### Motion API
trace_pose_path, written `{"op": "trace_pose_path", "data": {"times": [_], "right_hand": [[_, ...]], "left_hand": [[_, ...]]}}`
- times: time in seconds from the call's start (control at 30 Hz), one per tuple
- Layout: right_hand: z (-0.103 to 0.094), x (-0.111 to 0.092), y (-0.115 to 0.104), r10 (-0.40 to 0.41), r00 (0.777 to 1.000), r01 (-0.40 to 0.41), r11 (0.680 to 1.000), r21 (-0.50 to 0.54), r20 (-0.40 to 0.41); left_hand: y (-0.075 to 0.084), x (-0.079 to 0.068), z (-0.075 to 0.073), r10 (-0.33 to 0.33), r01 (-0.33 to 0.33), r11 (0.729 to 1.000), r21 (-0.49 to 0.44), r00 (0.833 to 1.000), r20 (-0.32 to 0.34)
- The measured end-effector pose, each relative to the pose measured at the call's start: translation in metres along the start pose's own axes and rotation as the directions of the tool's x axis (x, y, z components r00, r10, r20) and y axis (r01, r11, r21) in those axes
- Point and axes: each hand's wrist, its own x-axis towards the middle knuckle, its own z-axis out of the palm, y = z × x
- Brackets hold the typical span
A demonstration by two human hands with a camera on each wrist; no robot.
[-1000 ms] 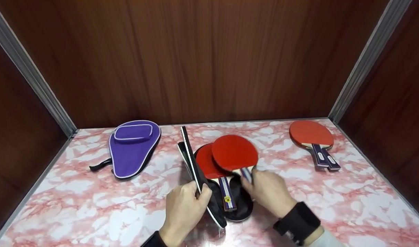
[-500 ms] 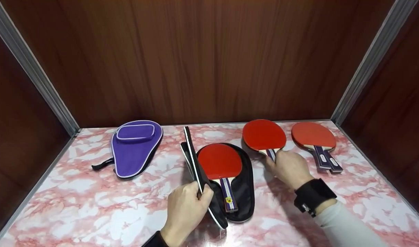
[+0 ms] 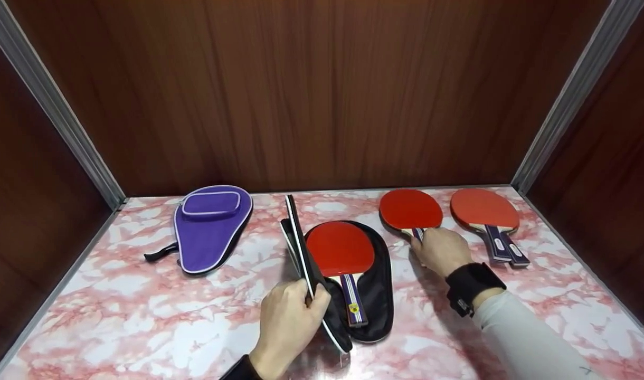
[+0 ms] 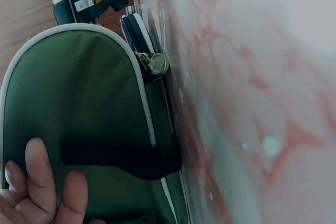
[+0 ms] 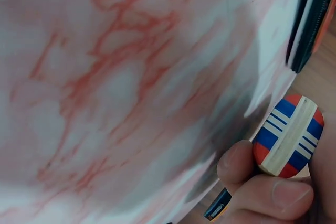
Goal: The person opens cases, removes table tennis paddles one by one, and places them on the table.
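In the head view my left hand (image 3: 291,316) holds up the cover of a dark paddle case (image 3: 388,295), pinching its white-piped edge between thumb and fingers. The left wrist view shows the green outside of that cover (image 4: 79,93), with a black strap and a round zipper pull (image 4: 157,64). Inside the case lies a red table tennis paddle (image 3: 340,248), its striped handle toward me. My right hand (image 3: 444,250) grips the handle of another red paddle (image 3: 410,209), low over the table at the back right. Its striped handle end (image 5: 290,136) pokes out of my fingers.
To the right lie two stacked orange-red paddles (image 3: 485,208) with dark handles. A purple paddle case (image 3: 211,229) with a black wrist loop rests at the back left. The marbled table (image 3: 158,316) is walled by brown wood panels (image 3: 322,95).
My right hand has carried its paddle from above the case to the right, then lowered it beside the stacked paddles. The left hand keeps holding the cover up.
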Motion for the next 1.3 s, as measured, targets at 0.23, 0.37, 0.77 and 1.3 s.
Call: {"op": "trace_pose_path", "data": {"times": [0.23,0.37,0.77,1.3], "right_hand": [[0.003,0.001,0.001,0.010,0.999,-0.009,1.000,-0.006,0.037],[0.005,-0.001,0.000,-0.002,1.000,0.002,1.000,-0.006,0.016],[0.008,-0.004,0.000,-0.015,1.000,0.015,1.000,0.001,-0.009],[-0.007,-0.016,-0.010,0.026,0.995,-0.028,0.999,-0.017,-0.095]], "left_hand": [[0.000,-0.001,0.000,0.010,-0.010,1.000,0.006,1.000,-0.005],[0.000,-0.001,0.001,0.017,-0.017,1.000,0.011,1.000,-0.011],[0.000,0.000,0.001,0.039,-0.039,0.999,0.002,0.999,-0.020],[0.000,0.000,0.002,0.046,-0.046,0.999,0.013,0.999,-0.014]]}}
